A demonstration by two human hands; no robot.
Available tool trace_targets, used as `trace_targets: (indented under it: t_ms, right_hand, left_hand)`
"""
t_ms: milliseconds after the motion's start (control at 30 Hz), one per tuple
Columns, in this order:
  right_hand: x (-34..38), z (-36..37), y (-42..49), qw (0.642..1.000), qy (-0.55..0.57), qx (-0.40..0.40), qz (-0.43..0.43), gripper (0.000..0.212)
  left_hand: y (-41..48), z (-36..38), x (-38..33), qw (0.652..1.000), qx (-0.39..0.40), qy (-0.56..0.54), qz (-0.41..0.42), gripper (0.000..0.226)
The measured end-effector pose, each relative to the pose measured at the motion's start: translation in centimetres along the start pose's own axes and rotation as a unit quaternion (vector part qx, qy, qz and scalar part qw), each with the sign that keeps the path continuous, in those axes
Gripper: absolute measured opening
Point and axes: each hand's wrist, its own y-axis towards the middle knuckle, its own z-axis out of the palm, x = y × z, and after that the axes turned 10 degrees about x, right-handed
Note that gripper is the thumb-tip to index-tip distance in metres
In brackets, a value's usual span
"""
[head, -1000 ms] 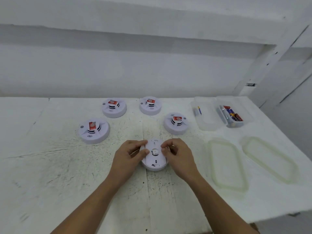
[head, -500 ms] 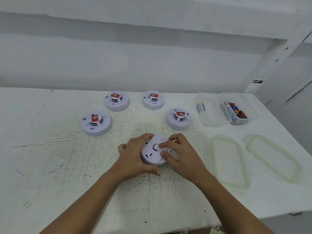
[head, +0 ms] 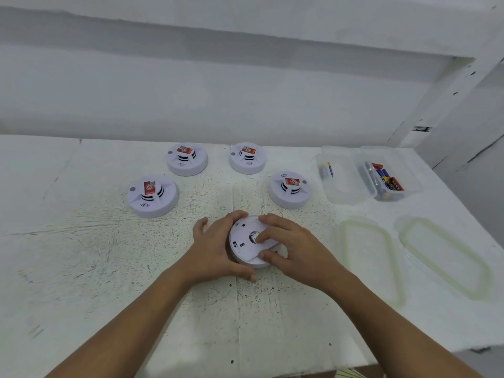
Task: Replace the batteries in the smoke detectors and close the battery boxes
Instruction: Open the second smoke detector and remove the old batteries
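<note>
Smoke detector [head: 243, 251] further clockwise between left hand [head: 215, 251] and right hand [head: 298, 248].

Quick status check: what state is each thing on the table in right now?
Held detector: face down, back up, on table.
Four other detectors: face up, untouched.
Left box: open, few batteries.
Right box: open, many batteries.
Two lids: off, flat on table.
Left hand: grips held detector's rim.
Right hand: grips held detector's back.

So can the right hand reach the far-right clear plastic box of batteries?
Likely yes: the clear plastic box sits lidless, nothing between, but the right hand holds the white round smoke detector.
</note>
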Motion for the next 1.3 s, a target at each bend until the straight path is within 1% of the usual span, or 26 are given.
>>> trace_targets:
  t_ms: [100,200,267,367,467,567,700,767,833,933,967,1033,1133,1300]
  right_hand:
    - [0.0,-0.1,0.3,0.999,-0.038,0.023,-0.02,0.024]
    - [0.2,0.2,0.6,0.995,-0.076,0.041,-0.049,0.022]
    - [0.5,0.3,0.7,0.995,-0.073,0.043,-0.048,0.022]
    - [0.5,0.5,0.7,0.996,-0.051,0.052,-0.047,0.021]
    - [0.2,0.6,0.9,0.996,-0.039,0.068,-0.045,0.019]
    - [0.0,0.4,1.3,0.994,-0.04,0.088,-0.049,0.02]
    - [0.1,-0.1,1.7,0.992,-0.027,0.114,-0.049,0.036]
    - [0.1,-0.6,1.7,0.99,-0.028,0.128,-0.05,0.041]
    - [0.1,-1.0,1.7,0.988,-0.043,0.144,-0.048,0.038]
    - [0.2,-1.0,1.8,0.981,-0.096,0.165,-0.044,0.024]
    - [0.2,-0.9,1.8,0.978,-0.116,0.167,-0.047,0.023]
    - [0.2,-0.9,2.0,0.974,-0.143,0.166,-0.059,0.025]
    - [0.2,-1.0,1.9,0.971,-0.152,0.17,-0.076,0.026]
    - [-0.1,-1.2,1.9,0.972,-0.134,0.185,-0.058,0.032]
  left_hand:
    - [0.1,0.4,-0.1,1.0,-0.005,0.01,-0.008,0.117]
    - [0.5,0.6,-0.1,0.999,-0.016,0.028,-0.012,0.105]
    - [0.5,0.5,-0.2,0.999,-0.021,0.03,-0.012,0.101]
    - [0.7,0.4,-0.1,0.998,-0.034,0.043,-0.01,0.107]
    - [0.9,0.5,0.3,0.998,-0.038,0.048,-0.012,0.108]
    - [0.9,0.4,0.4,0.998,-0.032,0.047,-0.012,0.112]
    - [1.0,0.4,0.3,0.998,-0.026,0.05,-0.01,0.113]
    - [1.0,0.3,0.3,0.998,-0.027,0.05,-0.008,0.112]
    - [1.0,0.3,0.3,0.999,-0.022,0.047,-0.009,0.109]
    - [1.0,0.2,0.4,0.999,-0.016,0.047,-0.008,0.11]
    - [1.0,0.2,0.3,0.999,-0.012,0.046,-0.008,0.111]
    - [1.1,0.0,0.3,0.999,-0.003,0.048,-0.009,0.112]
    - [1.3,-0.3,0.4,0.998,0.006,0.056,-0.014,0.112]
    - [1.4,-0.7,0.4,0.997,0.023,0.068,-0.023,0.118]
